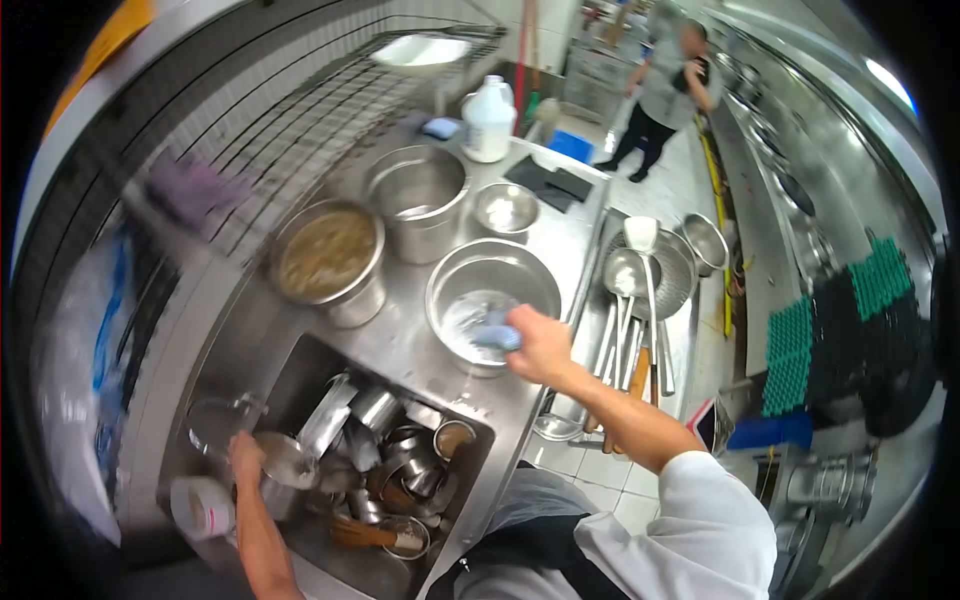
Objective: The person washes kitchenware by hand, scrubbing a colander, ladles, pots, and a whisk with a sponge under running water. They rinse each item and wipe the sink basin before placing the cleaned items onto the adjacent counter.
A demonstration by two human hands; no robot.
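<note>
My right hand is closed around a blue sponge or cloth, held over a round steel basin with clear, bubbly water in it. The basin stands on the steel counter at the sink's edge. Lower left, my left hand has its fingers curled at the rim of a steel pot, which holds cloudy liquid. Several dirty metal containers and utensils fill the sink, among them a wooden-handled brush. A round, see-through object lies just beyond my left hand.
Behind the basin stand a steel pot of brownish liquid, a tall steel pot, a small bowl and a white jug. Right of the counter, ladles and a spatula lie on a tray. A person stands in the aisle.
</note>
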